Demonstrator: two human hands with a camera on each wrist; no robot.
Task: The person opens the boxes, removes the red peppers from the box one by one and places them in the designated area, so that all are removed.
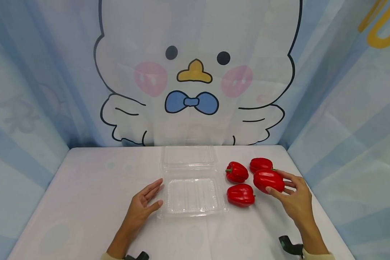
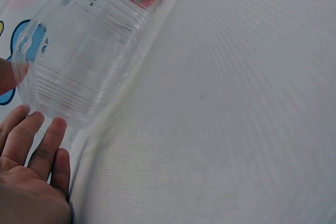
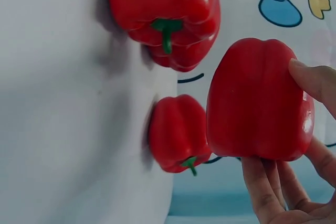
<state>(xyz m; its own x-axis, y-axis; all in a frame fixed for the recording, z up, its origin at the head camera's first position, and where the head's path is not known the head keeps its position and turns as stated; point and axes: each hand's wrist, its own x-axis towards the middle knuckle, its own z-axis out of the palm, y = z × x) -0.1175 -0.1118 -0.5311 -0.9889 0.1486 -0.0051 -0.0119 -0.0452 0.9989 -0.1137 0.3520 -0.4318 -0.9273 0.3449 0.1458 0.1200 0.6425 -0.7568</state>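
Observation:
My right hand (image 1: pixel 295 195) grips a red bell pepper (image 1: pixel 268 181) between thumb and fingers; in the right wrist view the held pepper (image 3: pixel 260 100) appears raised off the table. Three more red peppers lie about it: one behind (image 1: pixel 260 164), one at the back left (image 1: pixel 237 172) and one at the front left (image 1: pixel 241 195). A clear plastic clamshell box (image 1: pixel 192 195) stands left of them, its lid (image 1: pixel 189 156) folded back. Beside the box's left wall is my left hand (image 1: pixel 143 206), thumb and fingers extended, fingertips right at the rim.
The white table (image 1: pixel 94 202) reaches to a curtain (image 1: pixel 195 126) printed with a cartoon bird at the back. Further curtains hang along the left and right sides. A dark wrist mount (image 1: pixel 290 245) shows at the right forearm, another at the left.

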